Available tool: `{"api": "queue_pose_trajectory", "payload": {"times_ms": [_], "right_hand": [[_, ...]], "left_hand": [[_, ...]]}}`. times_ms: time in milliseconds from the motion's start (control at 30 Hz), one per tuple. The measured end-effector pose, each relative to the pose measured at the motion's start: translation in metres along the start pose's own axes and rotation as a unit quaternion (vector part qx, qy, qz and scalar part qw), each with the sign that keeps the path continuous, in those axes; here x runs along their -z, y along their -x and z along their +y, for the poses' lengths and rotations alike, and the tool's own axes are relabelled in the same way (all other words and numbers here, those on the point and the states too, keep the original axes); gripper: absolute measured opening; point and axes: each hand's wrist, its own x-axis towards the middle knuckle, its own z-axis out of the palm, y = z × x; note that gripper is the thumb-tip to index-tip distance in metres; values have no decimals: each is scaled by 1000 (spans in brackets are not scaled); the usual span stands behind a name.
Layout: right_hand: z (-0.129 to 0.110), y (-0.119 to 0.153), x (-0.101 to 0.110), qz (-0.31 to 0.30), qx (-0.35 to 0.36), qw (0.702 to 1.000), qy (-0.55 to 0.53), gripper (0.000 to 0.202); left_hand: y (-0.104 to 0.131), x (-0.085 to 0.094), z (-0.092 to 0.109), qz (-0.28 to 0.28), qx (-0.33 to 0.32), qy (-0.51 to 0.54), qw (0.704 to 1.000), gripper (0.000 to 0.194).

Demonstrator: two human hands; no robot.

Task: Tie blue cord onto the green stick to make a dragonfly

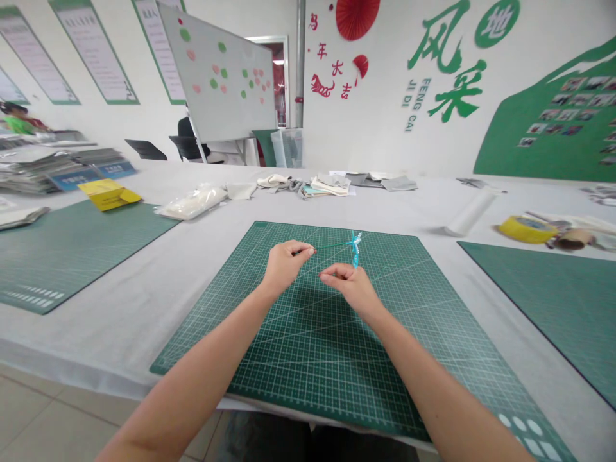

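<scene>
Between thumb and forefinger, my left hand pinches the end of a thin green stem that points right. A small, shiny light-blue and whitish piece, somewhat like a flower, is at the stem's far end. Its exact kind is too small to tell. Just below and right of the stem is my right hand, its thumb and forefinger closed together. Whether a thin thing is between those fingertips, I cannot make out. Both hands are held above a green cutting mat with a white grid.
More cutting mats lie left and right on the white-covered table. Fabric scraps and a plastic-wrapped bundle lie beyond. Yellow tape and a white roll are at right, a yellow card at left.
</scene>
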Motion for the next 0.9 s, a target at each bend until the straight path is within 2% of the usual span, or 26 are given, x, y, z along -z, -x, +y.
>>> {"api": "queue_pose_trajectory", "payload": {"times_ms": [100, 267, 533, 733, 900], "right_hand": [[-2, 3, -3, 20, 14, 999, 41, 18], [-5, 7, -6, 26, 90, 985, 143, 18], [-10, 12, -5, 25, 144, 967, 207, 22], [-16, 14, 8, 99, 194, 946, 240, 24], [-16, 11, 18, 156, 210, 937, 233, 22]], "left_hand": [[0, 0, 0, 9, -5, -29, 1000, 17], [2, -2, -2, 19, -12, -59, 998, 17], [3, -4, -4, 12, -29, -121, 992, 18], [8, -5, 5, -33, -120, -257, 958, 23], [11, -6, 12, -80, -185, -317, 927, 23]]}}
